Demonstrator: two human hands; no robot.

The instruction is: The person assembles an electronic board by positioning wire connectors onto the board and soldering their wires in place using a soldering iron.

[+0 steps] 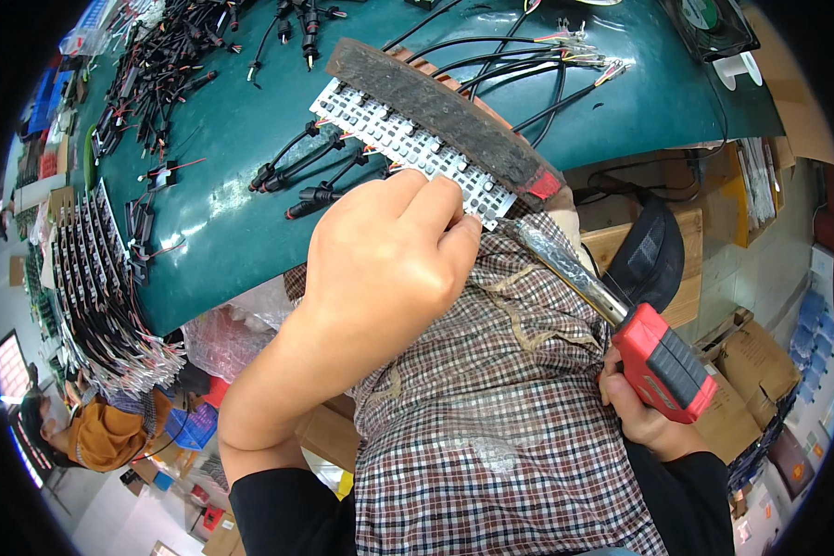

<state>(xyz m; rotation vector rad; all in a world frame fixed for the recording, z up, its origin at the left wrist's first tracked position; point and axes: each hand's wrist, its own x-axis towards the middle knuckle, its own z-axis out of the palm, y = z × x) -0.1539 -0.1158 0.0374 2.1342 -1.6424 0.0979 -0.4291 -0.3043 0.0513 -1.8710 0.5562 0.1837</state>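
My left hand (394, 255) is closed, with its thumb and fingers pinching the near edge of a white circuit board (408, 139) dotted with small components. Across the board's far side lies a dark, worn bar (445, 116) with a red patch at its right end. In my right hand (644, 417) is a soldering iron (663, 366) with a red and black handle. Its metal shaft points up and left, and its tip is close to the board's right corner. The handle covers part of the right hand. Black cables (537, 56) with stripped coloured ends extend beyond the bar.
The green table mat (222, 176) bears a heap of black connectors (171, 56) at the far left. Several wired board strips (88, 250) hang at its left edge. A solder-wire spool (700, 14) is at the far right. Another person (111, 431) is at the lower left.
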